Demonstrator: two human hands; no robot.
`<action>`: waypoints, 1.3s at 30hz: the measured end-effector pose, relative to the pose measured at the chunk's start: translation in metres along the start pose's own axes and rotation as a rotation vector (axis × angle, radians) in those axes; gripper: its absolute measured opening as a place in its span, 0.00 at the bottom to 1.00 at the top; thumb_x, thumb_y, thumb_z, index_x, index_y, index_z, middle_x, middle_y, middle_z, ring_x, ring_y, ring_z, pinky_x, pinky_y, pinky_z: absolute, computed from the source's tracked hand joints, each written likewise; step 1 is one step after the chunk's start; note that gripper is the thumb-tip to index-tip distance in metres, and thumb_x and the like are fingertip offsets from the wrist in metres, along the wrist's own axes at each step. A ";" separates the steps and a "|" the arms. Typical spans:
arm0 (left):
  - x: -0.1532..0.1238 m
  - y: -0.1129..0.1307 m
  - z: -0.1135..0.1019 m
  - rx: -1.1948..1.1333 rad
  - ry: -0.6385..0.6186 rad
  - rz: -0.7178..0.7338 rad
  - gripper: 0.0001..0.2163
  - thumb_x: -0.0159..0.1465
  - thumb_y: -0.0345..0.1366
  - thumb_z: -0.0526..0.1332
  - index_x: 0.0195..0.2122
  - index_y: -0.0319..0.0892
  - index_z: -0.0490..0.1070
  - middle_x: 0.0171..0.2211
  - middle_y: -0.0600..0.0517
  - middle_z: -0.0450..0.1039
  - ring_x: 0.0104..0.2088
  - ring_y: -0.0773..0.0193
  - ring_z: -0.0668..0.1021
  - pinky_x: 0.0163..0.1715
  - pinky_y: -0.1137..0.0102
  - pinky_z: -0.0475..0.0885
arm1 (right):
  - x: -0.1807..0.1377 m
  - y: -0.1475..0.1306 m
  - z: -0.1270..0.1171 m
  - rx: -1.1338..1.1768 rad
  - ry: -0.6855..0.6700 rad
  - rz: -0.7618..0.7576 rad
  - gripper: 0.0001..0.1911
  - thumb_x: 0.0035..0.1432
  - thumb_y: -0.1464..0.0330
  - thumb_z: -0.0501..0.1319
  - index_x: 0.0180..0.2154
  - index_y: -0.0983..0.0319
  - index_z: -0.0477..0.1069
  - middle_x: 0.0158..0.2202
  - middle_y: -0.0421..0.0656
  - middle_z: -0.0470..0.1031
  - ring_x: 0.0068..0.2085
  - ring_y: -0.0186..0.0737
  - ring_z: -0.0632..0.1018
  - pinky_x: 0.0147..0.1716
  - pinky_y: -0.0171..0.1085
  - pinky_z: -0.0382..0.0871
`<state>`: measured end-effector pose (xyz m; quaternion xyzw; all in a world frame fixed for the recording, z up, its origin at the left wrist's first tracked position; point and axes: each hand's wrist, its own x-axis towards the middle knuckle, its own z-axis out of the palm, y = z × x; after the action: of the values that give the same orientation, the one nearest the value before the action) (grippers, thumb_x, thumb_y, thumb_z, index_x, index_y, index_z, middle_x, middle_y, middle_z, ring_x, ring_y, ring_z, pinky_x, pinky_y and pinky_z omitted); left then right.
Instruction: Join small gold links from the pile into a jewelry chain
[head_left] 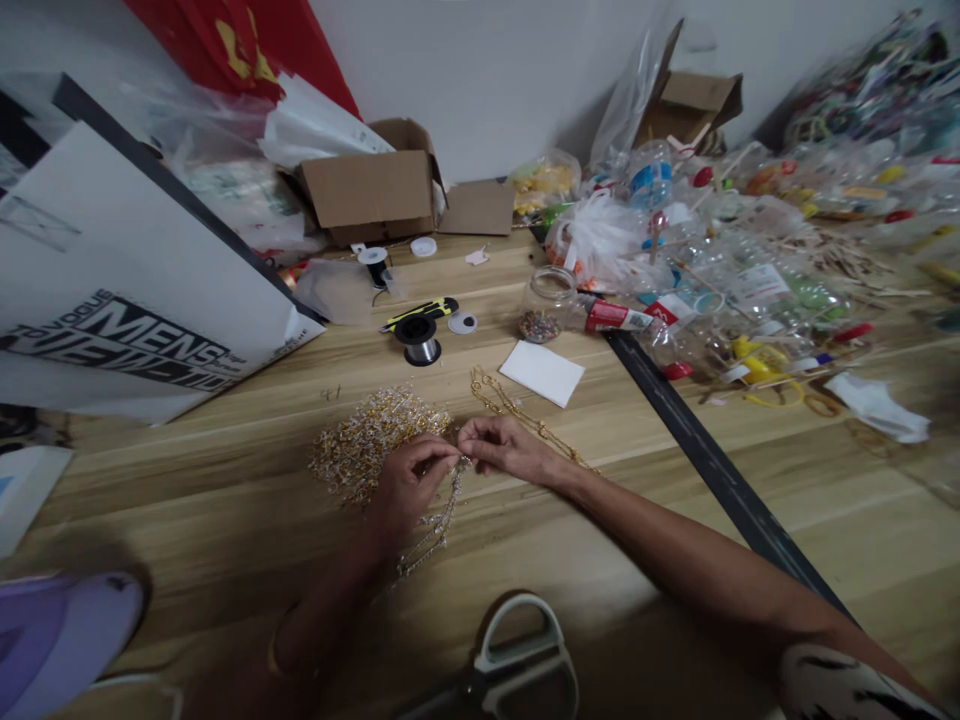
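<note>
My left hand (pixel 411 478) and my right hand (pixel 506 447) meet over the table, each with thumb and fingers pinched. Between the fingertips is the top end of a silver chain (pixel 450 505), which trails down onto the wood. Both hands seem to hold it, though the exact grip is too small to make out. Beside the left hand lies a loose pile of small gold and silver pieces (pixel 367 440). A gold chain (pixel 517 408) runs behind the right hand, partly under the wrist.
Scissors (pixel 525 650) lie at the near edge. Beyond the hands are a wire spool (pixel 420 340), a yellow-black cutter (pixel 427 311), a white card (pixel 541 372) and a jar of beads (pixel 544 305). Plastic bottles (pixel 750 280) crowd the right; a large white bag (pixel 142 290) stands left.
</note>
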<state>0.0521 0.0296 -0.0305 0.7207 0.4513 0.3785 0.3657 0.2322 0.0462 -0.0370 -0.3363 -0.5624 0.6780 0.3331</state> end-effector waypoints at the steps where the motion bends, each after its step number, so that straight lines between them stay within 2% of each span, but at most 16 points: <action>1: 0.000 0.000 0.000 -0.005 -0.004 -0.003 0.05 0.58 0.32 0.60 0.27 0.40 0.74 0.28 0.50 0.76 0.31 0.64 0.76 0.33 0.71 0.70 | 0.000 0.000 0.000 0.008 -0.001 0.004 0.19 0.52 0.54 0.62 0.31 0.65 0.66 0.25 0.37 0.65 0.23 0.27 0.66 0.23 0.28 0.63; 8: -0.001 -0.001 0.000 0.002 -0.021 -0.005 0.05 0.59 0.33 0.60 0.27 0.40 0.73 0.28 0.50 0.75 0.31 0.64 0.76 0.34 0.70 0.70 | 0.001 0.000 -0.002 0.015 -0.029 -0.001 0.20 0.52 0.54 0.62 0.31 0.66 0.67 0.26 0.37 0.65 0.25 0.27 0.67 0.23 0.28 0.65; 20: 0.001 0.006 0.002 0.162 0.040 0.135 0.04 0.56 0.29 0.60 0.26 0.41 0.73 0.27 0.50 0.75 0.30 0.64 0.76 0.33 0.70 0.70 | 0.000 -0.002 -0.003 -0.012 -0.048 0.015 0.17 0.54 0.57 0.61 0.30 0.66 0.66 0.24 0.37 0.64 0.24 0.27 0.66 0.23 0.28 0.65; 39: -0.001 0.000 0.002 0.007 0.032 -0.018 0.04 0.55 0.32 0.63 0.24 0.41 0.73 0.26 0.52 0.75 0.28 0.65 0.76 0.31 0.72 0.69 | -0.001 -0.004 -0.003 -0.031 -0.058 0.029 0.18 0.54 0.56 0.60 0.29 0.66 0.65 0.25 0.37 0.64 0.25 0.27 0.66 0.23 0.27 0.65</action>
<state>0.0535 0.0285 -0.0321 0.7118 0.4647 0.3850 0.3594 0.2353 0.0475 -0.0331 -0.3295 -0.5774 0.6835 0.3015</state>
